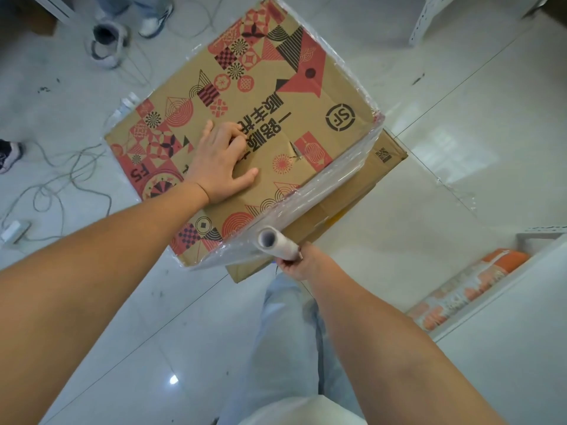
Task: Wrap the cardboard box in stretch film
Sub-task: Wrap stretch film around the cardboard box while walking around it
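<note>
Head view, left to right: grey cables [58, 185] trail over the pale floor [460, 133], with a white power strip [12, 230] at the left edge and a shoe [107, 44] farther up. The left hand [219, 161] lies palm down on top of the box [264, 96], thumb spread, fingertips curled against the cardboard; it grips nothing. The printed brown box sits tilted in the middle of the view on a plain box [362, 191] below it. Clear film [310, 197] clings to its near right side and wrinkles around its far corner. The film runs down to the roll [277, 242], seen end-on at the box's near corner. The right hand [296, 262] is closed around the roll's lower end. Jeans [291, 332] show below. Orange packs [469, 283] lie at right.
</note>
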Action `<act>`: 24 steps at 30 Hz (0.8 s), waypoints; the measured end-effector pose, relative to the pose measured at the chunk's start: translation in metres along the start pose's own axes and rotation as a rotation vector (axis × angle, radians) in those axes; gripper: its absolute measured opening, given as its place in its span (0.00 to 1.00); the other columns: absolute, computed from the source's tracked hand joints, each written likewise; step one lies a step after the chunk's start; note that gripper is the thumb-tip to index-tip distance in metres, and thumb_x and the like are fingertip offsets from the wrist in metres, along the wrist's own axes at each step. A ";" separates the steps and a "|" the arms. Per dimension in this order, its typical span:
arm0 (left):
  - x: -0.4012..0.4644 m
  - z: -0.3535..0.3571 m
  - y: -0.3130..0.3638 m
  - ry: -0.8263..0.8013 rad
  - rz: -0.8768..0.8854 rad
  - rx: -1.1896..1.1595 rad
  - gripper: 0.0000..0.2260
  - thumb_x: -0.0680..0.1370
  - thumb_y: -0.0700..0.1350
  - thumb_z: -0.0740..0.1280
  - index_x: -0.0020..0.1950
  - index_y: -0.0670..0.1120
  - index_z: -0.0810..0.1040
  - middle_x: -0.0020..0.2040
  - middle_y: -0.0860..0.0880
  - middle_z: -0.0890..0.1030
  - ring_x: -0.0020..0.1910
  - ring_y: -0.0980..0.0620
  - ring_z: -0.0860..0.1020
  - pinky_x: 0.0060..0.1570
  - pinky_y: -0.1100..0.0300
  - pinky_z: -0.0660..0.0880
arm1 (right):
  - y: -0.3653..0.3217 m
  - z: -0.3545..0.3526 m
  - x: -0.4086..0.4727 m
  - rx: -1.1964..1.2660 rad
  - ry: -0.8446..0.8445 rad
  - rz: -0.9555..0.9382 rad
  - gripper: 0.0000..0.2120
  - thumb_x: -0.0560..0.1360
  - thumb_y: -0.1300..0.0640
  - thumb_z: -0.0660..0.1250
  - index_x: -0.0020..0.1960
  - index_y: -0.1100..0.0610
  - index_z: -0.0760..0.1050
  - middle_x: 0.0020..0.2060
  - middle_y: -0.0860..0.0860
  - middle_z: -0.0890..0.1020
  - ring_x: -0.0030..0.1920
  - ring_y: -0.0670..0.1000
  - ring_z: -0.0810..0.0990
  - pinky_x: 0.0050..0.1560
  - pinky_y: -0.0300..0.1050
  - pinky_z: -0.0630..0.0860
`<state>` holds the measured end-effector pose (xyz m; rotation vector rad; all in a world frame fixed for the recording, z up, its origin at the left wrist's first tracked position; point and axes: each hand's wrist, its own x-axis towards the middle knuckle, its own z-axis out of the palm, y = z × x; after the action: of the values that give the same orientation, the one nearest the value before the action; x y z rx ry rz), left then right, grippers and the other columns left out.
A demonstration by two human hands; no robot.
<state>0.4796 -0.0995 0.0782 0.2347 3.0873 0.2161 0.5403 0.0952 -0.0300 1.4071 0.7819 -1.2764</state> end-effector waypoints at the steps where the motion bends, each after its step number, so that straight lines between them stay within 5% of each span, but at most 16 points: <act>1: 0.000 0.000 0.000 0.003 -0.001 -0.001 0.20 0.72 0.57 0.58 0.46 0.39 0.71 0.55 0.38 0.72 0.63 0.38 0.69 0.69 0.34 0.53 | -0.002 0.002 -0.002 0.034 -0.021 0.006 0.14 0.81 0.55 0.57 0.61 0.63 0.66 0.43 0.61 0.73 0.38 0.57 0.73 0.28 0.49 0.74; 6: 0.001 0.001 0.000 0.005 -0.007 -0.004 0.20 0.72 0.57 0.59 0.45 0.39 0.71 0.55 0.38 0.73 0.62 0.38 0.70 0.69 0.34 0.53 | -0.014 0.023 -0.018 0.136 -0.081 0.054 0.09 0.80 0.61 0.57 0.59 0.62 0.65 0.42 0.61 0.73 0.43 0.58 0.74 0.34 0.48 0.73; 10: 0.001 0.004 -0.002 0.028 -0.006 -0.024 0.20 0.72 0.57 0.59 0.44 0.39 0.71 0.54 0.38 0.73 0.62 0.38 0.70 0.69 0.36 0.51 | -0.022 0.034 -0.028 0.216 -0.146 0.109 0.15 0.79 0.59 0.61 0.64 0.63 0.69 0.59 0.59 0.77 0.64 0.57 0.74 0.62 0.50 0.73; 14: 0.000 0.004 -0.003 0.028 -0.009 -0.038 0.20 0.71 0.57 0.59 0.43 0.39 0.72 0.54 0.38 0.74 0.62 0.39 0.71 0.69 0.37 0.51 | -0.019 0.039 -0.036 0.226 -0.256 0.158 0.12 0.77 0.52 0.65 0.47 0.62 0.73 0.37 0.60 0.79 0.41 0.58 0.79 0.33 0.50 0.78; 18: 0.001 0.004 -0.003 0.018 0.001 -0.030 0.21 0.71 0.58 0.59 0.43 0.39 0.73 0.53 0.38 0.74 0.61 0.39 0.71 0.68 0.36 0.53 | -0.017 0.038 -0.042 0.150 -0.219 0.242 0.10 0.75 0.55 0.68 0.43 0.61 0.73 0.26 0.61 0.79 0.28 0.57 0.79 0.22 0.51 0.76; 22: 0.002 0.004 -0.003 0.023 0.002 -0.029 0.21 0.71 0.58 0.59 0.43 0.39 0.73 0.53 0.39 0.74 0.61 0.41 0.70 0.68 0.35 0.53 | -0.020 0.026 -0.051 0.094 -0.182 0.124 0.08 0.79 0.59 0.63 0.45 0.64 0.72 0.35 0.61 0.78 0.29 0.58 0.79 0.17 0.48 0.75; 24: 0.002 0.004 -0.004 0.023 0.007 -0.032 0.20 0.71 0.58 0.59 0.43 0.39 0.73 0.53 0.39 0.75 0.61 0.42 0.70 0.68 0.35 0.54 | -0.023 0.018 -0.050 0.042 -0.129 -0.071 0.12 0.82 0.60 0.54 0.41 0.61 0.67 0.38 0.57 0.72 0.22 0.52 0.80 0.13 0.40 0.71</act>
<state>0.4769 -0.1021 0.0736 0.2443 3.1032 0.2699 0.5026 0.0923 0.0140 1.3260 0.7268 -1.4313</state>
